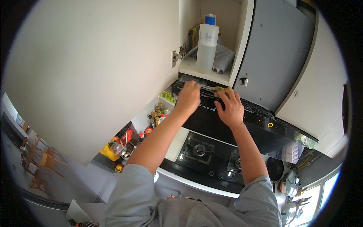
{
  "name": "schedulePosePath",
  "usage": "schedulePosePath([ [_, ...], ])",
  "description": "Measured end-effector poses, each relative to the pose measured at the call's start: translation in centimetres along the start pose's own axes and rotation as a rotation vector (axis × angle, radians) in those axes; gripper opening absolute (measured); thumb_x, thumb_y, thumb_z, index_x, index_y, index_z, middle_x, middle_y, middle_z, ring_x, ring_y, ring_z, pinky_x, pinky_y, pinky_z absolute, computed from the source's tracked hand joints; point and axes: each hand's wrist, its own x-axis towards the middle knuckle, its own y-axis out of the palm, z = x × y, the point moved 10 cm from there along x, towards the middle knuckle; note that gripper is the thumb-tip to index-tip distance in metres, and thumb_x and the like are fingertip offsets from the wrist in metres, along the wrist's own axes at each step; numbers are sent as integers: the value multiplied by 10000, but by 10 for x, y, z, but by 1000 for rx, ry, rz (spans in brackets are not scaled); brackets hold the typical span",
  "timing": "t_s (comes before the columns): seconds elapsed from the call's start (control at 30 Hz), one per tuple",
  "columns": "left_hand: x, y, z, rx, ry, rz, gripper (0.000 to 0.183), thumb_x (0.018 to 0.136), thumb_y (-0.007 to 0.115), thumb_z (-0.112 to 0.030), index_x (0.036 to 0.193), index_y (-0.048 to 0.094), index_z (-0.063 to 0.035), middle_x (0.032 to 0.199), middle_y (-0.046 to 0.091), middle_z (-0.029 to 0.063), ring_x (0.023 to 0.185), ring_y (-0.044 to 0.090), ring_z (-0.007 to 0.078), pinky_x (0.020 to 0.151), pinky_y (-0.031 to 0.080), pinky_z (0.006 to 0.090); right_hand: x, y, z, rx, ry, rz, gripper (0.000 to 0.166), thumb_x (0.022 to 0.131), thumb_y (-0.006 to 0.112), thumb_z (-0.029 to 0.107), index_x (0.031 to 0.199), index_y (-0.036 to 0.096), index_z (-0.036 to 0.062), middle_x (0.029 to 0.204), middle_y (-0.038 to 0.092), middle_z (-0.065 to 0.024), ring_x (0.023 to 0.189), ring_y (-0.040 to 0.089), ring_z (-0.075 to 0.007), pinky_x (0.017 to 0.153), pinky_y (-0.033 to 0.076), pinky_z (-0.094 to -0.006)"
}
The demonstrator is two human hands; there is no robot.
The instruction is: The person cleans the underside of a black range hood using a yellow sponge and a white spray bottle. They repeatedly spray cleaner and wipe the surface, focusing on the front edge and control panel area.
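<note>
The black range hood (210, 120) spans the view in front of me, with whitish suds or residue along its top edge. My left hand (189, 96) is curled over the hood's upper left part; whether its fingers hold anything is hidden. My right hand (231, 106) presses its fingertips on a crumpled yellowish cloth (222, 91) at the hood's top edge. A pale strip with markings lies between the hands. Just above, a translucent bottle (207, 48) with a blue cap stands upright in the open cabinet (205, 74), partly filled with liquid.
A large open cabinet door (93, 71) fills the left side. Below the hood lies a black gas stove (198, 153). Sauce bottles (158, 113) crowd the counter at the left. A grey panel (278, 54) stands right of the cabinet. A pot (292, 181) sits at lower right.
</note>
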Motion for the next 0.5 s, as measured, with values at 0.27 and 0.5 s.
schedulePosePath([
  [0.27, -3, -8, 20, 49, -42, 1, 301, 681, 557, 99, 975, 603, 58, 1025, 575, 203, 1023, 534, 383, 923, 449, 429, 5, 14, 8, 12, 28, 37, 297, 807, 710, 232, 1075, 623, 138, 1132, 559, -93, 1038, 568, -324, 795, 543, -432],
  [0.5, -3, -12, 35, 72, -90, 72, 272, 716, 538, 92, 974, 610, 49, 1044, 584, 195, 1022, 541, 370, 914, 453, 434, 4, 14, 6, 11, -14, 54, 298, 810, 705, 238, 1083, 613, 162, 1142, 550, -84, 1044, 568, -315, 788, 547, -431],
])
